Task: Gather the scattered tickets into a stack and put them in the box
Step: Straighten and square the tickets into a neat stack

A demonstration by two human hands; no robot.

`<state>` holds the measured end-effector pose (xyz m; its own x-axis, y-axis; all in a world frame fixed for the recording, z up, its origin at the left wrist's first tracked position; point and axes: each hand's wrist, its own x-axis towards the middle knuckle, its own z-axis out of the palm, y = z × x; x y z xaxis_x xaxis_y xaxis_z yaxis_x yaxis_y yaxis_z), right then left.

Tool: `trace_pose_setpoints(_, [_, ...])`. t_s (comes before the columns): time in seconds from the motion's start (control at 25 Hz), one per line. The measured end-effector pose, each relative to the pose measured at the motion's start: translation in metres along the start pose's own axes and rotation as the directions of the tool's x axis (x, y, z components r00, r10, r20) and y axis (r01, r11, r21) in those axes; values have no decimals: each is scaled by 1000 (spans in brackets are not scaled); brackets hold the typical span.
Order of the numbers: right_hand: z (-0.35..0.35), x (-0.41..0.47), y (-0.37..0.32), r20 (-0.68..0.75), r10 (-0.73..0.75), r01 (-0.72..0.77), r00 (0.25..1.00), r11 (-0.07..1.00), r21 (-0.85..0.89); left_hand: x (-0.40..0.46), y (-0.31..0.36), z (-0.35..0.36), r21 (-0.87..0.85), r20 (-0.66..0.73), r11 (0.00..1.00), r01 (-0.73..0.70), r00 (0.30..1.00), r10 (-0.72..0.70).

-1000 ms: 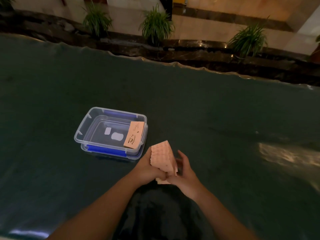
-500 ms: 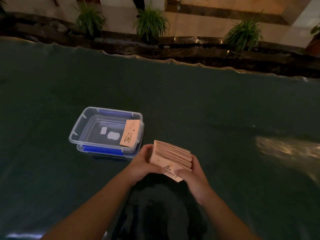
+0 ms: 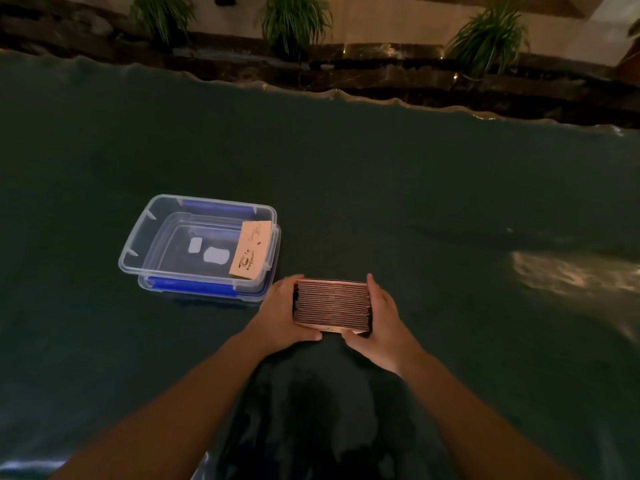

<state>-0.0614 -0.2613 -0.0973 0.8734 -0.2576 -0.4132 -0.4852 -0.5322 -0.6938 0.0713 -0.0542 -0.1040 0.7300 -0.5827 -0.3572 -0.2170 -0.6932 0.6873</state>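
- Head view: a stack of tickets (image 3: 333, 308) is seen pressed between the left hand (image 3: 282, 315) and the right hand (image 3: 382, 318), low over the dark green worktop (image 3: 415, 188); whether it rests on the surface cannot be told.
- The left fingers (image 3: 290, 281) are curled over the stack's left end and the right fingers (image 3: 370, 279) over its right end, with both thumbs lying along the near edge. Both hands are thus closed on the stack, one at each end.
- The stack's long axis is seen running left to right, from one palm to the other, with the ticket edges facing up towards the camera.
- The clear plastic box (image 3: 152, 233), with blue clips and no lid, is found ahead and to the left of the hands, close by; the left hand is the nearer of the two to it, lying just beside its near right corner.
- One single ticket (image 3: 250, 250) is noted propped against the box's right wall, partly inside.
- No loose tickets are observed elsewhere on the worktop; gathering is judged complete and squaring of the stack is judged to be in hand.
- The coming move is judged to call for a short carry forward and to the left, over the near rim of the box.
- Risk is judged to lie in the stack fanning if end pressure is eased in transit.
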Motion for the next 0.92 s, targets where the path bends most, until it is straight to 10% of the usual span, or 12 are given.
trace_pose_setpoints(0.92, [4,16,19,-102,-90,64,991,970,-235,5,-4,4,103,48,993,-59,997,54])
